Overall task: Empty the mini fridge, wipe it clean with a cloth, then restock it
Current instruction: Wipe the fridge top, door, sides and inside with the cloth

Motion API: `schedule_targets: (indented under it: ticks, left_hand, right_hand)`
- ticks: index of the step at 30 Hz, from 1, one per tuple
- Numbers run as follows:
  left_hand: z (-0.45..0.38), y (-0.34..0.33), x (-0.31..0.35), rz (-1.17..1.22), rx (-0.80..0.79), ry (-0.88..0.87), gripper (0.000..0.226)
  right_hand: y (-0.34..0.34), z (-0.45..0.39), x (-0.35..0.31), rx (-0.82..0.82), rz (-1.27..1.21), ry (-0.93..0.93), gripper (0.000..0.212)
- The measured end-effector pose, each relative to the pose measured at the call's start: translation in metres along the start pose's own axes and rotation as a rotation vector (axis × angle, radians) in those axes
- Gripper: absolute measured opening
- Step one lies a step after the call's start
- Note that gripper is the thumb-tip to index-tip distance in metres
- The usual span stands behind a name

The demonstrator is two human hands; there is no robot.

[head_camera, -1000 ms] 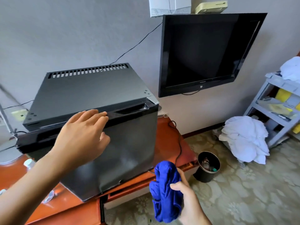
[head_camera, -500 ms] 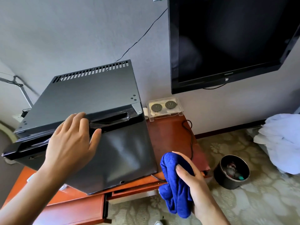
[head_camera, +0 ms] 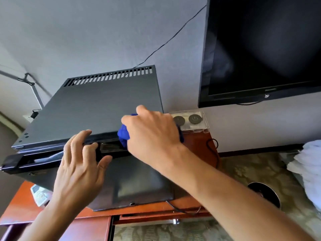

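The black mini fridge [head_camera: 93, 108] stands on a reddish wooden desk [head_camera: 22, 206], its door closed and facing me. My left hand [head_camera: 81, 164] lies with spread, straight fingers against the top edge of the door, near the recessed handle. My right hand [head_camera: 152, 134] grips a bunched blue cloth [head_camera: 123, 134] and holds it at the fridge's front right top corner. Most of the cloth is hidden under that hand. The fridge's inside is not visible.
A black wall-mounted TV [head_camera: 260, 49] hangs right of the fridge. A clear box with two round buttons [head_camera: 189, 120] sits on the desk by the wall. A black bin [head_camera: 264, 193] and white linen [head_camera: 307, 160] are on the patterned floor. A lamp arm [head_camera: 33, 87] is at left.
My right hand has risen from in front of the desk up to the fridge's top right corner, carrying the blue cloth. The view has moved closer; my left hand stays at the door's top edge.
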State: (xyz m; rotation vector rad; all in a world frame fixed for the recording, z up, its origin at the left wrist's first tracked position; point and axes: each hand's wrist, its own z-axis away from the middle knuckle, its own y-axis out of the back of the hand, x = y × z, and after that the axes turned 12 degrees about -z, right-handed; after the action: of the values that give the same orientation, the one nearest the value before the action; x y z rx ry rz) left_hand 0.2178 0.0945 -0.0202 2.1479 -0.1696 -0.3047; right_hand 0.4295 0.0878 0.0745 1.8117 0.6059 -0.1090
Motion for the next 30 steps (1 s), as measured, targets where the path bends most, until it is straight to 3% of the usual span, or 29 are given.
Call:
schedule_targets:
  ticks: [6, 9, 11, 14, 17, 21, 26, 30]
  left_hand:
    - [-0.003, -0.002, 0.001, 0.049, 0.044, 0.014, 0.051]
    - [-0.005, 0.001, 0.003, 0.052, 0.045, 0.012, 0.055]
    - [-0.006, 0.006, 0.006, 0.072, 0.031, 0.052, 0.057]
    - [-0.012, 0.015, 0.019, 0.152, 0.012, 0.12, 0.058]
    - [-0.028, 0.025, 0.042, 0.161, -0.002, -0.011, 0.056]
    - [-0.068, 0.029, 0.088, 0.211, -0.152, -0.155, 0.055]
    - [-0.117, 0.013, 0.126, 0.135, -0.386, -0.162, 0.073]
    - [-0.131, 0.007, 0.122, 0.169, -0.458, -0.086, 0.076]
  right_hand:
    - [0.012, 0.002, 0.04, 0.0, 0.008, -0.091, 0.024]
    - [0.003, 0.012, 0.047, 0.149, 0.05, -0.084, 0.023]
    - [0.0, 0.02, 0.064, 0.266, -0.022, -0.175, 0.029]
    - [0.0, 0.034, 0.11, 0.431, -0.361, -0.423, 0.038]
    - [-0.011, 0.051, 0.159, 0.515, -0.876, -0.593, 0.028]
    - [-0.054, 0.076, 0.189, 0.584, -1.265, -0.739, 0.027]
    - [-0.101, 0.093, 0.195, 0.5, -1.447, -0.825, 0.02]
    - [-0.103, 0.088, 0.179, 0.415, -1.551, -0.706, 0.026]
